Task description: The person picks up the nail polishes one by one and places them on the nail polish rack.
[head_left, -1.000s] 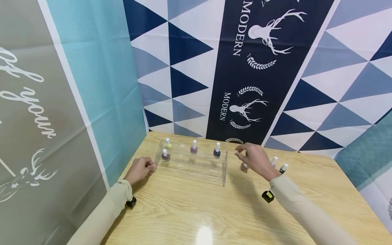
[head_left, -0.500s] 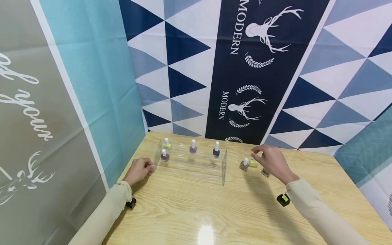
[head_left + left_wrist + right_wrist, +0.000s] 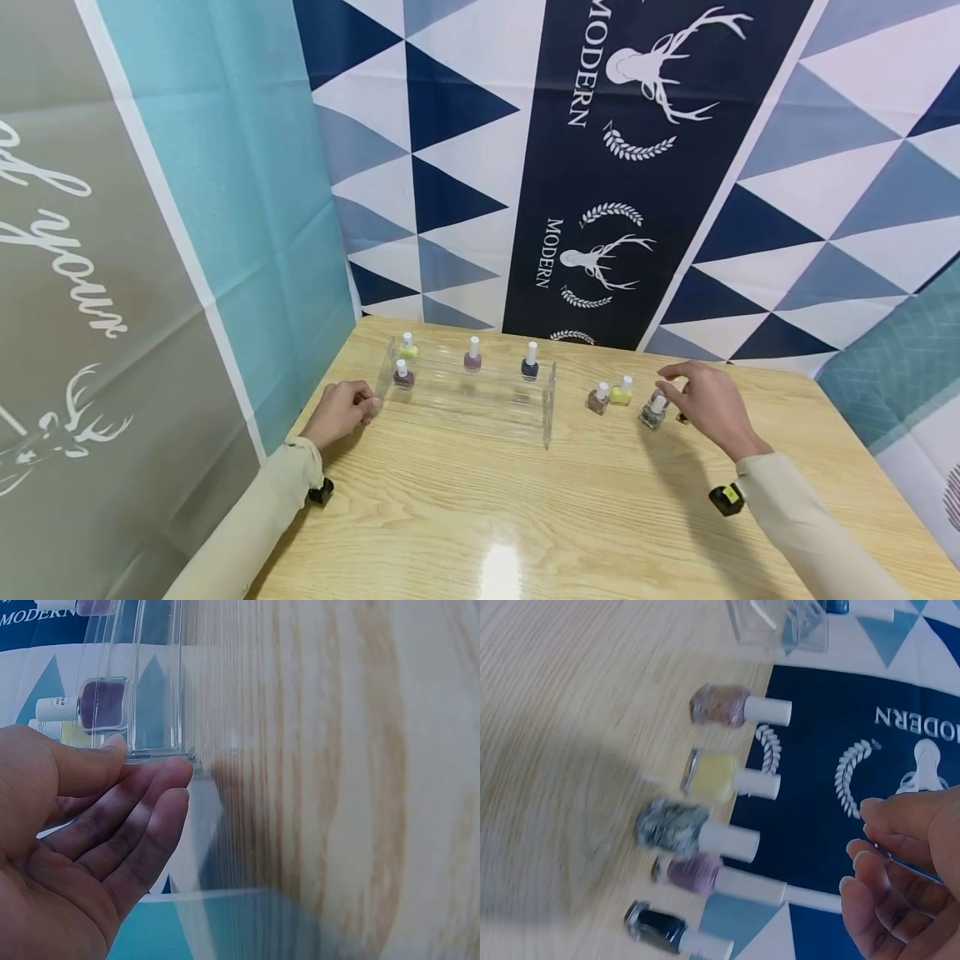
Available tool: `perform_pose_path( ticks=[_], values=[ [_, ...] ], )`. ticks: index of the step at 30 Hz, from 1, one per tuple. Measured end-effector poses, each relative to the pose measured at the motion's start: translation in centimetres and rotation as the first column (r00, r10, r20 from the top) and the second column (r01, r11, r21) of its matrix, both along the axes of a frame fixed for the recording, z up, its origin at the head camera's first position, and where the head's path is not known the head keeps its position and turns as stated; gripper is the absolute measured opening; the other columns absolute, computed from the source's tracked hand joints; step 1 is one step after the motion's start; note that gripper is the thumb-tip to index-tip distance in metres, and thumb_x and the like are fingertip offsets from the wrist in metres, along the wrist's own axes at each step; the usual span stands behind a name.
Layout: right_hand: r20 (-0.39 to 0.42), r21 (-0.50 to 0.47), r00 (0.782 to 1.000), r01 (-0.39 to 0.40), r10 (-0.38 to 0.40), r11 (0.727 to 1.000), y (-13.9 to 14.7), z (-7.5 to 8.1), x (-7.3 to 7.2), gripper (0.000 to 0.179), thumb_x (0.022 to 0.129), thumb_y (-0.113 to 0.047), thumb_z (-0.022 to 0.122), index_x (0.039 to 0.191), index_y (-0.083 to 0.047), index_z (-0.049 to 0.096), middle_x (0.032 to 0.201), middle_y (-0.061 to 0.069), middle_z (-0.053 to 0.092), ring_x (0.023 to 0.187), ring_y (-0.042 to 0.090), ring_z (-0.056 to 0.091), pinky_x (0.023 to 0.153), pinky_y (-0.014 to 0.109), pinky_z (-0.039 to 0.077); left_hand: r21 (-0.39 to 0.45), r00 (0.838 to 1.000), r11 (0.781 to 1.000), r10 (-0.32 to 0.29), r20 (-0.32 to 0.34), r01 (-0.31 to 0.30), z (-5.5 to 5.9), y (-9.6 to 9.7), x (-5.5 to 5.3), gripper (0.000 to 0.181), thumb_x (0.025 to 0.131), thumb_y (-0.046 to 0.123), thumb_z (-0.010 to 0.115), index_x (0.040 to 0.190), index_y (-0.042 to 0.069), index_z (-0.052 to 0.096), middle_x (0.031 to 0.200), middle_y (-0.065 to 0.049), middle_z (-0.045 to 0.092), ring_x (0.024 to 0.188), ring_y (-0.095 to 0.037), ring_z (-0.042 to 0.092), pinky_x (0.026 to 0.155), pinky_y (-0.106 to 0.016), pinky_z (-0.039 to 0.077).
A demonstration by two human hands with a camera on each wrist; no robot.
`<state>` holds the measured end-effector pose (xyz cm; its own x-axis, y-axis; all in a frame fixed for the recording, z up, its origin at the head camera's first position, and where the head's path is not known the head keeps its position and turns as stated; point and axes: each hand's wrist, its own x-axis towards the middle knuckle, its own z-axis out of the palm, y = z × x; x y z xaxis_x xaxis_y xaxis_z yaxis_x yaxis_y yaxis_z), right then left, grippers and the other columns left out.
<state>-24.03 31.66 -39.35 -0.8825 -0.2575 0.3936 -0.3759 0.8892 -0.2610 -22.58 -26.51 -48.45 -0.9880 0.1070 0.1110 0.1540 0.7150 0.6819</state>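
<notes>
A clear stepped display rack (image 3: 550, 412) stands on the table. Its top step carries a yellow nail polish bottle (image 3: 408, 351), a mauve one (image 3: 472, 362) and a navy one (image 3: 529, 369). A dark purple bottle (image 3: 103, 704) sits one step lower, at the left. My left hand (image 3: 341, 414) holds the rack's left end panel lightly between thumb and fingertips. Over the loose bottles at the right, my right hand (image 3: 711, 406) hovers with nothing in it, thumb and index finger apart. Nearest are a grey glittery bottle (image 3: 672, 826), a mauve bottle (image 3: 694, 873) and a black bottle (image 3: 657, 927).
A brownish-pink bottle (image 3: 597, 402) and a yellow bottle (image 3: 621, 394) stand between the rack and my right hand. Patterned cloth (image 3: 465, 167) hangs behind the wooden table (image 3: 450, 517), and a teal and grey cloth (image 3: 247, 200) borders its left side.
My right hand has moved rightward over the loose bottles, uncovering the yellow and grey glittery ones. My left hand stays at the rack's left end. The bottles on the rack keep their places.
</notes>
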Motion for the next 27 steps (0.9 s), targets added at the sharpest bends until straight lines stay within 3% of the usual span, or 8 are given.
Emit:
perform_pose_path(
  ticks=[7,10,14,19,27],
  values=[
    [-0.055,0.010,0.998,0.028,-0.028,1.000,2.9,-0.5,0.4,0.016,0.092,-0.012,0.077,0.101,0.000,0.078,0.100,0.024,0.072,0.061,0.016,0.060,0.054,0.041,0.047,0.003,1.000,1.000,-0.001,0.000,0.001,0.0,0.3,-0.1,0.018,0.102,0.014,0.068,0.084,0.008,0.070,0.067,-0.003,0.066,0.056,-0.017,0.058,0.050,-0.032,0.043],
    [-0.039,0.004,0.998,0.050,-0.050,0.999,3.9,-0.9,0.4,0.017,0.092,-0.012,0.077,0.103,0.001,0.078,0.103,0.028,0.070,0.061,0.019,0.062,0.055,0.044,0.049,-0.001,1.000,1.000,-0.004,-0.007,0.004,0.1,0.1,0.0,0.019,0.102,0.014,0.068,0.083,0.008,0.070,0.067,-0.003,0.066,0.055,-0.017,0.057,0.050,-0.031,0.043],
    [0.016,0.006,0.996,0.088,-0.088,0.996,5.0,-1.5,0.3,0.022,0.091,-0.013,0.078,0.107,0.003,0.077,0.110,0.032,0.068,0.073,0.036,0.067,0.061,0.054,0.052,-0.008,1.000,1.000,-0.017,-0.018,0.017,0.1,0.0,0.1,0.020,0.102,0.014,0.068,0.082,0.009,0.069,0.066,-0.003,0.065,0.053,-0.018,0.055,0.049,-0.032,0.042],
    [0.081,0.028,0.991,0.105,-0.107,0.994,5.9,-2.4,-0.2,0.029,0.093,-0.018,0.077,0.110,0.005,0.075,0.114,0.033,0.067,0.094,0.055,0.063,0.068,0.063,0.051,0.001,1.000,1.000,-0.012,-0.019,0.012,0.1,-0.1,0.1,0.020,0.102,0.014,0.067,0.083,0.009,0.069,0.066,-0.003,0.066,0.054,-0.018,0.056,0.049,-0.032,0.043],
    [0.117,0.027,0.985,0.121,-0.124,0.992,6.7,-3.6,-0.5,0.032,0.095,-0.018,0.074,0.114,0.007,0.072,0.104,0.028,0.072,0.084,0.047,0.067,0.062,0.057,0.052,0.003,1.000,1.000,0.007,-0.001,-0.007,0.0,0.1,-0.1,0.019,0.101,0.014,0.068,0.084,0.009,0.070,0.067,-0.004,0.067,0.056,-0.018,0.059,0.049,-0.031,0.044]
  ],
)
